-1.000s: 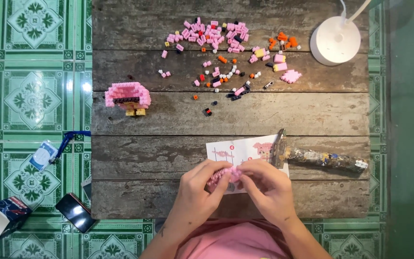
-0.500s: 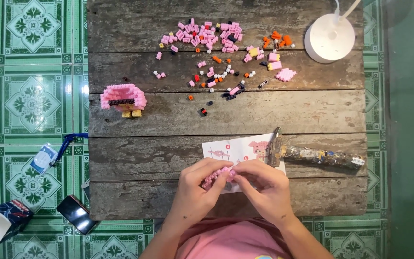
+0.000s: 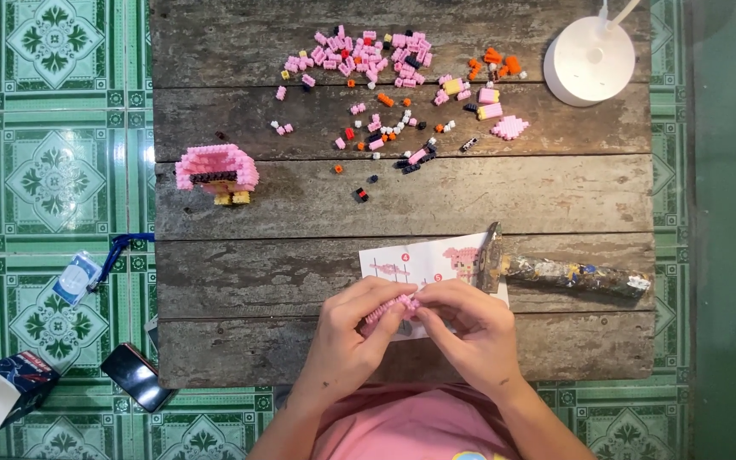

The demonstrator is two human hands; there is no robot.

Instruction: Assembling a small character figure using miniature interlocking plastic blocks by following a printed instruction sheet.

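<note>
Both hands were busy at the near edge of the weathered wooden plank table [image 3: 240, 281]: the left hand [image 3: 349, 341] and right hand [image 3: 470, 334] pinched a small pink brick assembly [image 3: 392, 308] between closed fingertips, just above the white instruction sheet [image 3: 415, 260]. It looked like a piece was being pressed on; the next would call for a far reach to the scattered pile of pink, orange and black bricks [image 3: 385, 77]. The paint-spattered hammer [image 3: 555, 273] lay on the sheet's right edge, the finished pink-and-yellow brick model [image 3: 215, 170] far left, nothing blocking.

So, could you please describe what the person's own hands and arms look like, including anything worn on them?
Both the left hand and the right hand are bare: no gloves, rings, watch or wristbands show. The forearms are uncovered too, with no sleeves reaching them. The only clothing in view is a pink top at the bottom edge.
</note>
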